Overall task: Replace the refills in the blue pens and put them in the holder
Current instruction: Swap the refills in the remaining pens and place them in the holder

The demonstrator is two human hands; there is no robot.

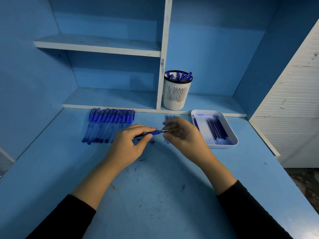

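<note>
My left hand (128,145) grips a blue pen (151,132) by its barrel, held level above the desk. My right hand (181,133) pinches the metal tip end of that same pen. Under the hands lies a small blue pen part (146,140) on the desk. A row of several capped blue pens (107,125) lies at the left. The white slotted holder (177,94) stands at the back with several blue pens in it. A white tray (229,128) at the right holds several refills. More loose refills (170,116) lie behind my right hand, mostly hidden.
The blue desk (155,195) carries ink specks in front of my hands. A low shelf ledge (110,106) runs along the back, with a white upright divider (161,75) beside the holder. A white slatted panel (296,100) stands to the right of the desk.
</note>
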